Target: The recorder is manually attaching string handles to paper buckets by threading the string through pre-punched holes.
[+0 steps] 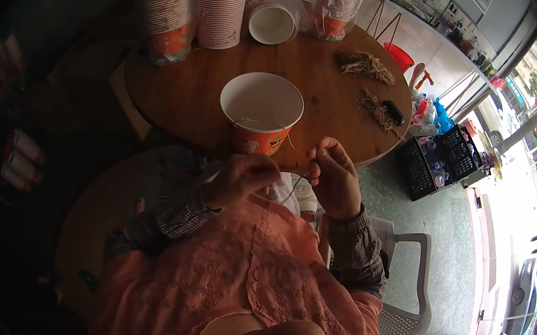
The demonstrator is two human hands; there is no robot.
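An orange paper bucket (258, 141) with a white inside stands upright near the front edge of the round wooden table. A thin string (292, 145) lies across its rim and runs off to the right. My right hand (336, 182) pinches that string between thumb and fingertips, just right of the bucket and in front of the table edge. Lower and to the left, my left hand (244, 181) is closed, its fingers pressed together around the string's other stretch. Between both hands the string hangs in a loose curve. The left fingertips are partly in shadow.
Tall stacks of paper buckets (220, 10) stand at the back of the table (184, 92), beside one bucket lying on its side (273, 24). Bundles of string (367, 66) and a dark object (392, 112) lie at right. Black crates (422, 168) and a chair (425, 278) stand beyond.
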